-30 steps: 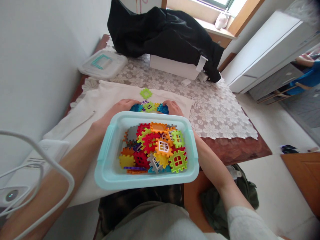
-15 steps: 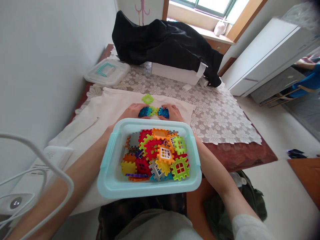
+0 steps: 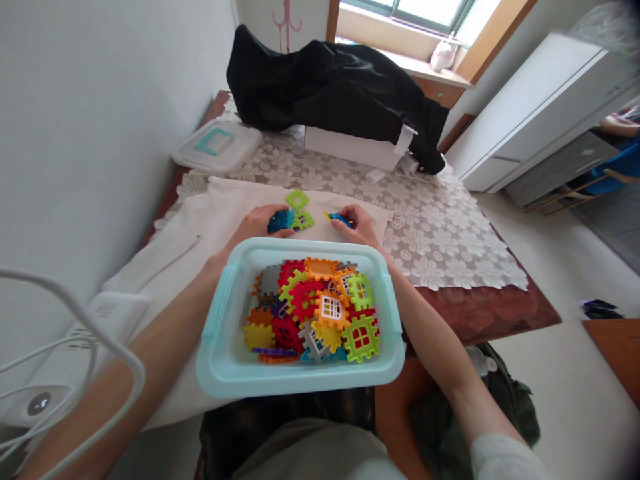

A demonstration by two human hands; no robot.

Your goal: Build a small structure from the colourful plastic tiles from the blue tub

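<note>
lt-blue tub [image 3: 300, 385], multicolour blocks [image 3: 310, 300], white floral lace [image 3: 440, 260]

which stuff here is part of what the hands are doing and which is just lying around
In use:
left hand on joined blue and green pieces
right hand pinching a blue piece
loose green piece
tub of pieces

Lying about:
plastic lid
black cloth
white box
lace tablecloth

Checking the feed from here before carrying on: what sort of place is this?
Most likely a room in a private home: a floral lace tablecloth on the table, black clothing piled at its far end, and a wood-framed window with an ornament on the sill.
</note>
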